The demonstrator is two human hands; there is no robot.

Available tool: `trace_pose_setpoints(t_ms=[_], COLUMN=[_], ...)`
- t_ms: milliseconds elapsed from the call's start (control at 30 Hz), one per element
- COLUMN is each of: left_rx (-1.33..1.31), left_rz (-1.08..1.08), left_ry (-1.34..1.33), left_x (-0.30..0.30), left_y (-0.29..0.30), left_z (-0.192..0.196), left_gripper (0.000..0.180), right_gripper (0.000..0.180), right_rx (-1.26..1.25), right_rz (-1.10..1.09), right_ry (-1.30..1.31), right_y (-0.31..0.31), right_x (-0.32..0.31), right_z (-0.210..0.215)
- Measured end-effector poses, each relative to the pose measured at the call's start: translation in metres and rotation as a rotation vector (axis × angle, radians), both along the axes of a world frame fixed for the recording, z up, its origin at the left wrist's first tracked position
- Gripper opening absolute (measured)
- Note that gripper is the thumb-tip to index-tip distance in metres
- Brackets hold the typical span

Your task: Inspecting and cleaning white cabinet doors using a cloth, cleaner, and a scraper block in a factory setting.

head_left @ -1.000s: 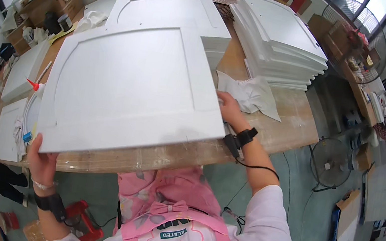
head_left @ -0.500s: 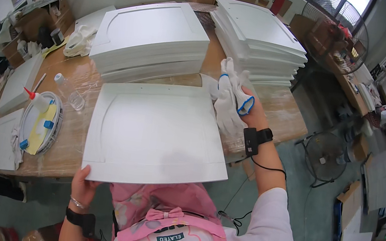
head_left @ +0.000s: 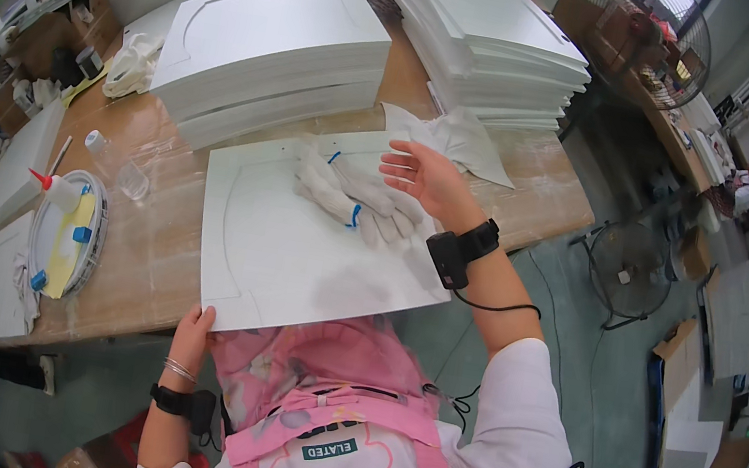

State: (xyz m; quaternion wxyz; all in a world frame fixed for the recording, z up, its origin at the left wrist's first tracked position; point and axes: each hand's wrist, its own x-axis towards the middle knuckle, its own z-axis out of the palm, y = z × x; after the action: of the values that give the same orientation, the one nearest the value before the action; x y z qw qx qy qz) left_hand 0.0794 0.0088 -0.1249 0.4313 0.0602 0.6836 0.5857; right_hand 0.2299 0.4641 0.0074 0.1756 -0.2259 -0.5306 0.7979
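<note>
Head-worn fisheye, wide, looking down; worktable (head_left: 147, 247) near

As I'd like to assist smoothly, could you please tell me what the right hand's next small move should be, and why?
I would probably move the open, empty right hand to the white knit gloves with blue cuff edges and take one: they lie loose over the white rectangular panel close by, both hands are bare, and the left hand holds the panel's near left corner.

I see gloves (head_left: 355, 200) over the cabinet-door panel (head_left: 291, 265) at the near edge of the table (head_left: 132, 279). Behind it stand two panel stacks (head_left: 273, 71); left, a squeeze bottle (head_left: 62, 192) stands on a round tray (head_left: 102, 240).
</note>
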Motion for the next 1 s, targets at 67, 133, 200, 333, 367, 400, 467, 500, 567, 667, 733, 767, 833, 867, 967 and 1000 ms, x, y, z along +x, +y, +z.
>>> trace_pose_setpoints(t_ms=[67,133,200,333,367,400,467,500,567,667,733,767,833,867,967,1000], left_rx=[-0.159,-0.324,-0.224,-0.045,0.013,0.077,0.122,0.168,0.216,0.245,0.292,0.301,0.331,0.358,0.296,0.223], left_rz=[0.014,0.055,0.171,0.207,0.183,0.155,0.129,0.091,0.075,0.074,0.091,0.085,0.056,0.027,-0.035,-0.086], left_ry=[0.13,0.258,0.502,0.437,0.34,0.241,0.155,0.069,-0.015,-0.107,-0.105,-0.071,-0.022,0.029,0.346,0.621], left_x=[-0.005,-0.013,-0.025,-0.027,-0.019,-0.011,-0.004,0.0,0.006,0.016,0.025,0.028,0.035,0.038,0.05,0.052], left_y=[0.003,0.001,0.004,0.029,0.038,0.046,0.055,0.058,0.062,0.073,0.081,0.088,0.101,0.108,0.131,0.136], left_z=[0.008,0.019,0.031,0.082,0.102,0.114,0.123,0.125,0.12,0.118,0.119,0.122,0.126,0.127,0.129,0.128], left_gripper=[0.031,0.028,0.029,0.03,0.031,0.031,0.03,0.029,0.028,0.025,0.022,0.021,0.021,0.021,0.026,0.028], right_gripper=[0.035,0.033,0.031,0.033,0.034,0.036,0.043,0.046,0.049,0.029,0.014,0.017,0.017,0.016,0.015,0.014], right_rx=[-0.15,-0.076,0.002,0.409,0.817,1.225,1.33,1.474,1.616,1.391,-0.258,-0.35,-0.245,-0.142,-0.179,-0.231], right_rz=[-0.004,0.029,0.055,0.299,0.251,0.187,0.183,0.149,0.111,0.125,0.13,0.065,0.106,0.147,0.175,0.17], right_ry=[-0.072,-0.102,-0.13,-0.289,-0.247,-0.192,-0.128,-0.044,0.052,-0.012,0.11,0.129,0.082,0.037,0.008,-0.002], right_y=[0.007,-0.003,-0.017,-0.047,-0.058,-0.068,-0.08,-0.081,-0.081,-0.077,-0.079,-0.09,-0.109,-0.12,-0.148,-0.157], right_x=[0.012,0.023,0.03,0.021,0.016,0.012,0.001,-0.006,-0.014,-0.025,-0.026,-0.025,-0.019,-0.017,-0.011,-0.01], right_z=[-0.016,-0.023,-0.026,-0.036,-0.039,-0.04,-0.044,-0.053,-0.062,-0.06,-0.044,-0.038,-0.046,-0.049,-0.043,-0.038])
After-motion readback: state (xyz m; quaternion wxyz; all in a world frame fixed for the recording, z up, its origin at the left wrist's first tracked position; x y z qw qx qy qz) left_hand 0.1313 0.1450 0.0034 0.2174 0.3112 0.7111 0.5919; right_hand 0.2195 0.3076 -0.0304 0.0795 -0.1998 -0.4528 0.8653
